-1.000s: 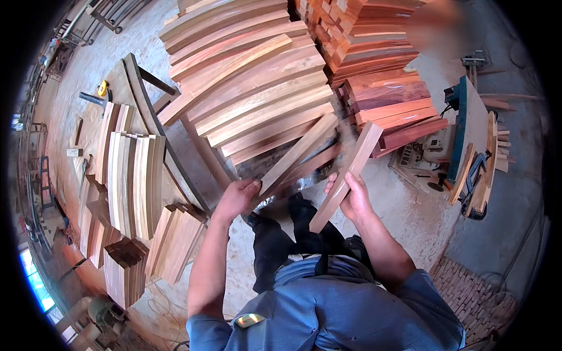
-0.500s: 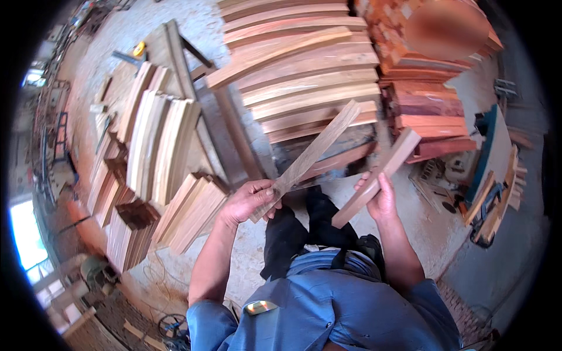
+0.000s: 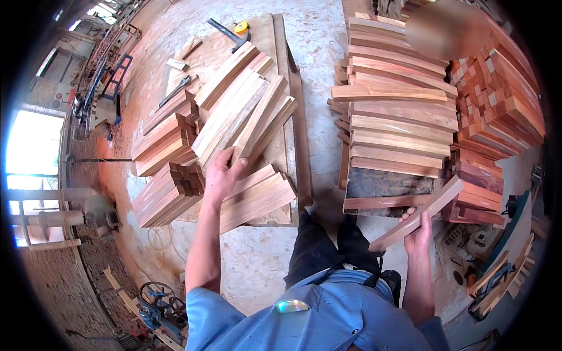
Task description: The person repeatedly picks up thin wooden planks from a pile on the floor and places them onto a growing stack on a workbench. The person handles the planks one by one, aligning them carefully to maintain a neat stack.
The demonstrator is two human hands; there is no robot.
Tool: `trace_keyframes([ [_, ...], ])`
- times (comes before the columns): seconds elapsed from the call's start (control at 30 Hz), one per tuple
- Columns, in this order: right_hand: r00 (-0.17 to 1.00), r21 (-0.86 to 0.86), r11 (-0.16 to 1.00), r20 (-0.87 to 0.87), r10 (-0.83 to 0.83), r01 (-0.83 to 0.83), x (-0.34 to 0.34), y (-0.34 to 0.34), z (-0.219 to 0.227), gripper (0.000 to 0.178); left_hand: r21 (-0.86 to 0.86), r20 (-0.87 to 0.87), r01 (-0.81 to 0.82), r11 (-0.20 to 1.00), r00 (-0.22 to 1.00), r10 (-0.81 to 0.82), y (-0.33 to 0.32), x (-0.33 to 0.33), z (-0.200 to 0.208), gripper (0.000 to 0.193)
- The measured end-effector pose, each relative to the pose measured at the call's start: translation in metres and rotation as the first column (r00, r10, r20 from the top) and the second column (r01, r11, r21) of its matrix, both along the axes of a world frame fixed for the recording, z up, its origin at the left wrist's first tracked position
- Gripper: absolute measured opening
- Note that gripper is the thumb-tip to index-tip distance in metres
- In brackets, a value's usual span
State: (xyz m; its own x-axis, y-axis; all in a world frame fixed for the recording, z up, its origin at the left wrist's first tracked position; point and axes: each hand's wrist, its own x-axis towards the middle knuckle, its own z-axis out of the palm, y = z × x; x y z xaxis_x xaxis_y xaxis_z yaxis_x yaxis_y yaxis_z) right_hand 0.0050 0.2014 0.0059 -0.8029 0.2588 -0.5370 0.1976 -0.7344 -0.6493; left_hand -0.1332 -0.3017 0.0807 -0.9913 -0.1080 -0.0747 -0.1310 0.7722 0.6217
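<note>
My left hand grips the near end of a pale wooden strip, which lies slantwise over a pile of wooden strips on the left worktable. In front of that hand lies another bundle of strips. My right hand is closed round a reddish-brown wooden strip, held tilted up to the right beside the second stack. That stack of curved wooden strips stands on a dark bench, one strip lying loose across its top.
A hammer, a yellow tape measure and a wrench-like tool lie on the left table. Block-like bundles stand at its left edge. Redder timber is piled at the far right. A handwheel machine stands lower left.
My view has turned left. My left hand has carried its strip from in front of me onto the pile on the left table. My right hand still holds its strip.
</note>
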Motion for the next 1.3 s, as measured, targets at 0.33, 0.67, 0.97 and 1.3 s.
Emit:
trace_keyframes([
  [0.33,1.000,-0.010,0.999,-0.007,0.030,-0.031,-0.005,-0.006,-0.011,0.028,-0.560,-0.227,-0.133,0.818,0.974,0.003,-0.035,0.006,-0.048,0.049],
  [0.67,0.994,0.016,0.994,0.000,0.109,-0.109,-0.012,-0.001,-0.007,0.028,-0.174,-0.233,-0.655,0.736,0.753,0.615,-0.045,0.062,-0.088,0.049],
  [0.97,0.984,0.012,0.984,-0.018,0.179,-0.179,-0.022,0.000,-0.009,0.029,-0.081,-0.216,-0.717,0.692,0.690,0.690,-0.061,0.054,-0.100,0.043],
  [1.3,0.996,-0.012,0.997,0.056,0.072,-0.072,-0.009,0.020,-0.017,0.028,-0.183,-0.333,-0.686,0.704,0.717,0.613,-0.076,0.054,-0.126,0.068],
])
